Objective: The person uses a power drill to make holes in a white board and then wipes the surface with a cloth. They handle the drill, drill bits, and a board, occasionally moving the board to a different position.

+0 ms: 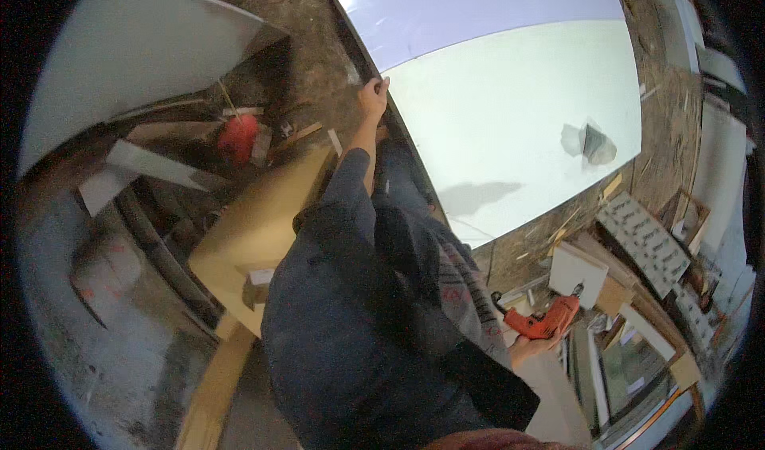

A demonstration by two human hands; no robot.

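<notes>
My right hand point(529, 351) is wrapped round an orange-red power drill point(550, 319), held low on the right with its chuck pointing up and away. Up ahead, my left hand point(372, 99) is at the dark left edge of a large pale panel point(510, 123). Its fingers are curled together in a pinch, and whatever lies between them is too small to make out. The touch point is where the panel's lavender far part point(486, 11) meets its pale green-white near part. A crumpled clear and dark scrap point(591, 144) rests on the panel.
Another big grey-white sheet point(143, 51) stands at the far left. Below it are a red object point(237, 137), wood strips and a yellowish board point(255, 211). Offcuts, a perforated white piece point(644, 239) and framed pieces crowd the right side.
</notes>
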